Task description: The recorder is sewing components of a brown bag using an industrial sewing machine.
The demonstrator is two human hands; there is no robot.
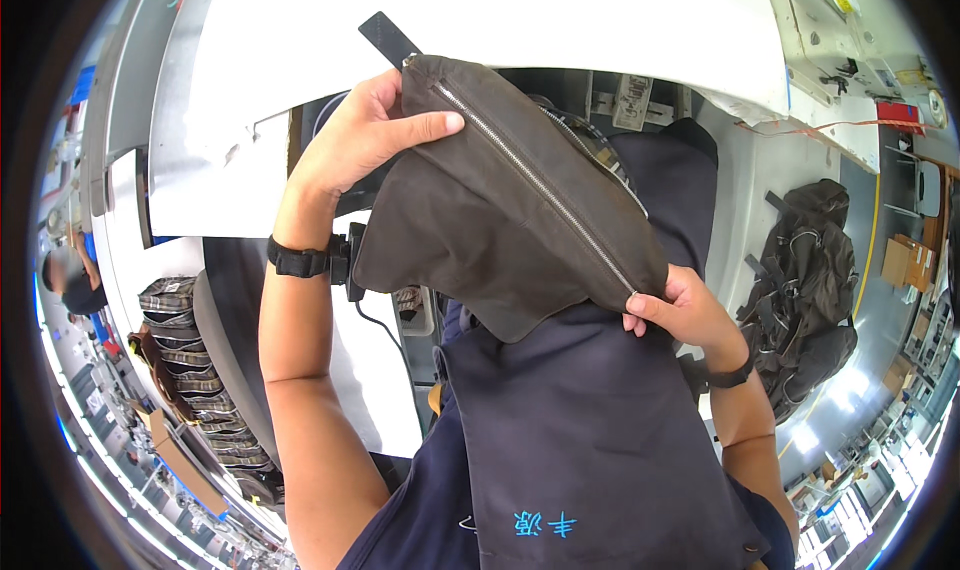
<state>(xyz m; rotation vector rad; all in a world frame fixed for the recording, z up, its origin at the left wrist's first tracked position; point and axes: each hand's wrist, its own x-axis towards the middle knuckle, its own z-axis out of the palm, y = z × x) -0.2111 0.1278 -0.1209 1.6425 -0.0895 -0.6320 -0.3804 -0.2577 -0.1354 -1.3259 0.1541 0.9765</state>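
Observation:
A dark brown zippered bag [470, 210] is stretched at a slant in front of my body, above my lap. Its silver zipper [535, 182] runs from upper left to lower right and is closed. At the upper left end my left hand [375, 130] grips the bag, thumb on top beside the zipper. Past that hand a short black strap [388, 40] sticks out. My right hand [680, 310] pinches the lower right end, its thumb at the zipper's end. A loose flap of the brown material hangs below the zipper. The fingers under the bag are hidden.
A white worktable [480, 20] spans the far side, with a machine part [632, 102] below its edge. Brown bags [805, 290] are heaped at the right. Plaid-lined pieces [200, 380] are stacked at the left. A dark apron [600, 440] covers my lap. Another person [80, 285] is far left.

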